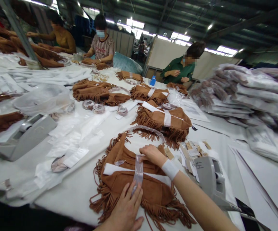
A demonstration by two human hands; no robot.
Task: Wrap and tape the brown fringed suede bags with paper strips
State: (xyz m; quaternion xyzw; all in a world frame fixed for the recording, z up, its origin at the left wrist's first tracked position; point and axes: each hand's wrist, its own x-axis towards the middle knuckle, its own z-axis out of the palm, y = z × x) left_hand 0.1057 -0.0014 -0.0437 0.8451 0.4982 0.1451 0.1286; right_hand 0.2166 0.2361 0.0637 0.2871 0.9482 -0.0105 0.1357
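A brown suede fringed bag (153,191) lies flat before me, its handle (150,127) wrapped in clear plastic. White paper strips (112,169) run across it, and a strip of clear tape (138,170) crosses them at the middle. My left hand (126,207) rests on the lower end of the tape, fingers stretched out and flat. At the tape's upper end, my right hand (154,155) is closed with curled fingers pinching it; its fingertips are partly hidden. White tape is wrapped around my right wrist.
Tape dispensers stand at the right (210,179) and left (23,138). More fringed bags (164,122) lie beyond mine. Plastic-wrapped packages (256,89) are piled at the right; white strips (68,141) lie at the left. Several people work across the table, one in a green top (187,72).
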